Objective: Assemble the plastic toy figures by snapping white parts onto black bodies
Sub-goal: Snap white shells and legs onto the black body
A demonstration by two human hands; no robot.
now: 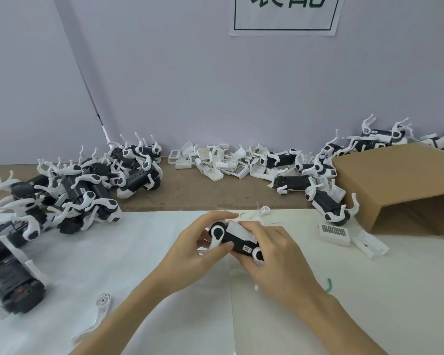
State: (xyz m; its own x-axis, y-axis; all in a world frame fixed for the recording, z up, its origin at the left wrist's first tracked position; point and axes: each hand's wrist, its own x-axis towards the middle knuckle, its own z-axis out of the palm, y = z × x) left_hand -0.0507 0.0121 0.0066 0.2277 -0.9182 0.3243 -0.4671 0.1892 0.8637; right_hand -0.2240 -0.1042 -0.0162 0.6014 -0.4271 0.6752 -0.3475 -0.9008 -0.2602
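Note:
A black toy body [237,243] with white leg discs and a white cover piece on its top sits between both hands at the middle of the white sheet. My left hand [203,244] grips its left end, thumb under a white leg. My right hand [269,254] grips its right end, fingers curled over the white cover and the lower disc. A loose white leg [263,211] lies just behind the hands. Another loose white leg [98,319] lies near my left forearm.
A pile of toy figures [69,190] covers the left side. Loose white shells [215,162] lie along the back wall. More figures [318,175] lie beside an open cardboard box [408,185] at the right. Two white parts [335,234] lie in front of the box.

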